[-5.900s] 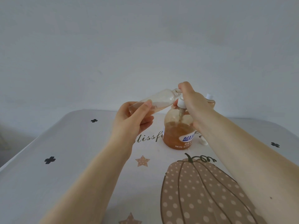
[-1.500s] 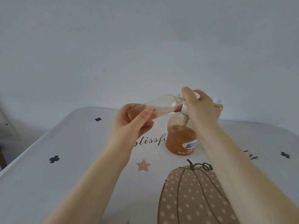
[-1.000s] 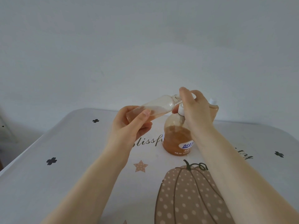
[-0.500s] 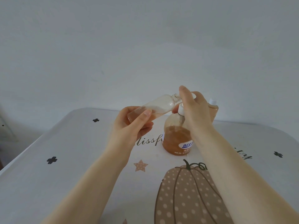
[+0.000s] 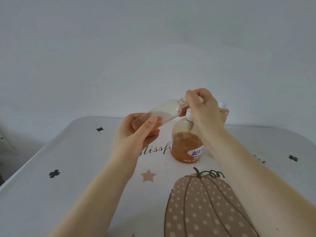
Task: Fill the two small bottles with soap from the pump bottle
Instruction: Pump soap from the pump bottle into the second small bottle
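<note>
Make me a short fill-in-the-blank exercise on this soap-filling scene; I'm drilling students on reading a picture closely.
1. The left hand holds a small clear bottle that is ____, not upright.
2. The right hand rests on top of the ____ bottle.
3. A second small bottle, behind the right hand, has a ____ cap on.
4. The tablecloth shows a large dotted ____.

Missing words: tilted; pump; white; pumpkin

Capped small bottle (image 5: pixel 223 113) crowds the pump bottle (image 5: pixel 186 142) behind.
</note>
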